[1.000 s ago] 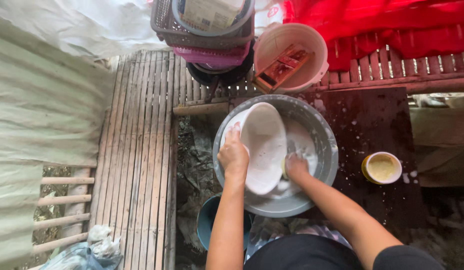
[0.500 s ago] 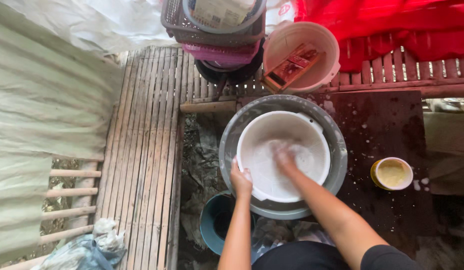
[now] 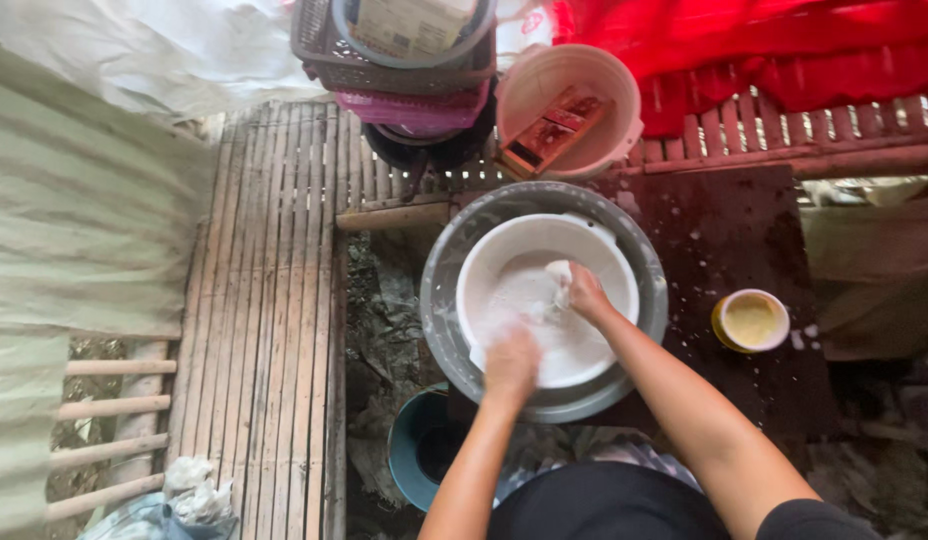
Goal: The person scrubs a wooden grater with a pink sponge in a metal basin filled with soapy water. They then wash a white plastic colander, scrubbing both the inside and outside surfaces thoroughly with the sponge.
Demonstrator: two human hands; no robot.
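A large metal basin [image 3: 442, 300] is set on wet ground beside the bamboo slat floor [image 3: 264, 300]. A white bowl [image 3: 604, 275] is nested inside it, approx. centred. The bowl's near rim is gripped by the left hand [image 3: 511, 365], fingers curled over the edge, blurred. A white cloth [image 3: 558, 283] is bunched in the right hand [image 3: 587, 293] & pressed to the bowl's inside. A small yellow cup [image 3: 751, 320] is seen to the right, apart.

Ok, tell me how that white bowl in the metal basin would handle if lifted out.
The white bowl looks wet and soapy, so probably slippery. It seems rigid, likely plastic, so fairly light. It sits loosely inside the metal basin, steadied by the left hand, so it may slide or tilt.
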